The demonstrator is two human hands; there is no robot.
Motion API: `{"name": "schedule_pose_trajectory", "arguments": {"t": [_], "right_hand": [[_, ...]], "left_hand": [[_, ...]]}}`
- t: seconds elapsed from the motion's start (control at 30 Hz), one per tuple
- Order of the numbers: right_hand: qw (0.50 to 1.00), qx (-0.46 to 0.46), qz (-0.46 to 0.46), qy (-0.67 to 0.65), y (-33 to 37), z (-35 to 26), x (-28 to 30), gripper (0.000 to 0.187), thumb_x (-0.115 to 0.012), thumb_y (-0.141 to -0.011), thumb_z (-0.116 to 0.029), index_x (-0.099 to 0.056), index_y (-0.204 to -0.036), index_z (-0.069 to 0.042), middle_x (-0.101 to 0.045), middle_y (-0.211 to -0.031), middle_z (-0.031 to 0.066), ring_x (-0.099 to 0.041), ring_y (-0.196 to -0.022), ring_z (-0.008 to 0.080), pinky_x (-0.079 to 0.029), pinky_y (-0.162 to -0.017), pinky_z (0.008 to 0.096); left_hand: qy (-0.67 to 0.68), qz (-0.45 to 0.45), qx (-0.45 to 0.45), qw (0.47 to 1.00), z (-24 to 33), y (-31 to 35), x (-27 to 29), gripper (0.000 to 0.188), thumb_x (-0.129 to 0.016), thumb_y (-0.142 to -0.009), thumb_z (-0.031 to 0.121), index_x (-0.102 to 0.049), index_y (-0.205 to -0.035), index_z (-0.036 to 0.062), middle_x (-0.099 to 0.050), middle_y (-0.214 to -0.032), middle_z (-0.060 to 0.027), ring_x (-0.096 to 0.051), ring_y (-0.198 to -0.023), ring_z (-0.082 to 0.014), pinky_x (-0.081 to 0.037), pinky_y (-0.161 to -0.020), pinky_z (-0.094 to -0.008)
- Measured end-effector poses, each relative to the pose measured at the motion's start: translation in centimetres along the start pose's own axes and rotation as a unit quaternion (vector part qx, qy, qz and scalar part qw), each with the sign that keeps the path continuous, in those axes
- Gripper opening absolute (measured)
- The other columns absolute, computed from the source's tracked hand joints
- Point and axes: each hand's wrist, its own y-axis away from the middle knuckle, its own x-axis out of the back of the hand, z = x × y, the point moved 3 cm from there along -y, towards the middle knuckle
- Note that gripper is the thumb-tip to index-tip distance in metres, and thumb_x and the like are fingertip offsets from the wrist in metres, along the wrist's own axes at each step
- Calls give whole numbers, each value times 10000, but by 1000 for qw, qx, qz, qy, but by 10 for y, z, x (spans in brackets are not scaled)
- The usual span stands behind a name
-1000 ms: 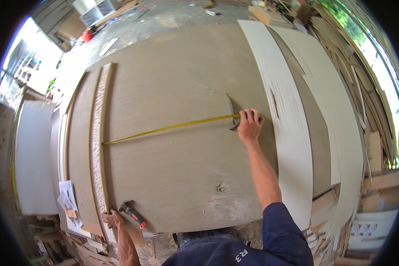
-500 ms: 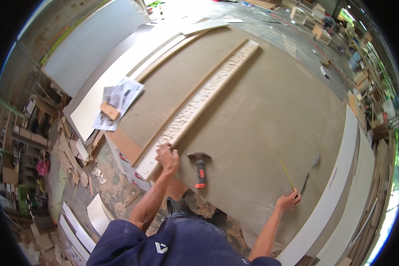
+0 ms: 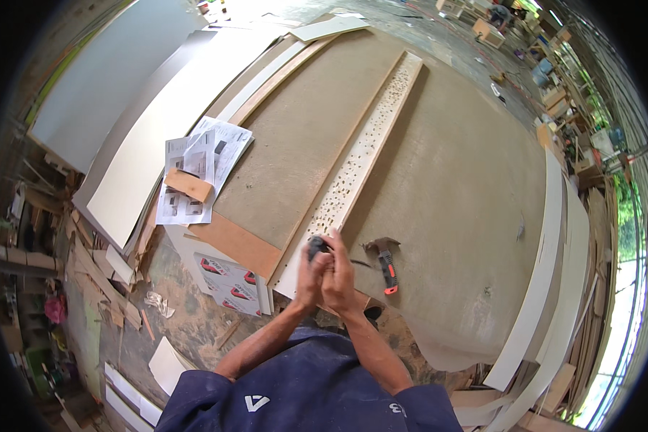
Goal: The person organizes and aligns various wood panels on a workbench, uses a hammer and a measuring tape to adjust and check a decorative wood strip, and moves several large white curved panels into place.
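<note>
My left hand [image 3: 308, 279] and my right hand [image 3: 340, 282] are together over the near end of a long white board [image 3: 353, 169] strewn with small brown bits. Both are closed around a dark tape measure [image 3: 317, 247], mostly covered by the fingers; its dark strap trails right. Just right of my hands, a claw hammer [image 3: 387, 268] with a black and orange-red handle lies on the large brown panel [image 3: 453, 201]. A thin wooden strip [image 3: 338, 162] runs along the board's left edge.
Printed sheets [image 3: 219, 147] lie at left under a small wood block [image 3: 189, 185]. White panels [image 3: 158, 137] lean beyond them. White strips [image 3: 533, 288] line the right edge, and offcuts litter the floor. A person [image 3: 498, 16] is far off at upper right.
My right hand has come left from the panel's right side to meet my left hand, bringing the tape measure. The yellow blade no longer shows. My view has shifted.
</note>
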Motion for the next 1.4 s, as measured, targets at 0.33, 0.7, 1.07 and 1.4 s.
{"name": "schedule_pose_trajectory", "arguments": {"t": [0.33,0.7,1.07,1.4], "right_hand": [[809,-110,155,556,39,61,91,473,-589,-862,-303,-492,-1211,0,-489,-1240,184,-478,-1131,348,-374,-961,469],[897,-391,131,159,65,98,99,327,-639,-806,-318,-551,-851,-7,-583,-703,113,-603,-650,282,-461,-640,389],[966,-184,44,176,14,26,30,364,-538,-943,-329,-475,-1108,-11,-607,-771,133,-656,-667,263,-500,-576,386],[959,121,67,248,-4,45,7,377,-624,-869,-114,-435,-1147,58,-612,-836,186,-598,-590,369,-491,-535,409]], "left_hand": [[-522,234,-227,788,71,-114,122,515,-717,-789,234,-497,-1229,80,-545,-1047,-154,-558,-960,-312,-442,-815,-419],[-754,87,-178,626,48,-188,88,911,-643,-728,613,-372,-1405,68,-264,-1415,-284,-199,-1334,-420,-152,-1075,-529],[-695,-93,-96,706,-17,-268,4,1243,-712,-582,715,-167,-1481,53,-96,-1522,-259,38,-1432,-374,-1,-1123,-542],[-696,-95,-79,707,-16,-270,2,1284,-749,-543,703,-156,-1487,67,-87,-1544,-209,86,-1435,-342,65,-1112,-549]]}}
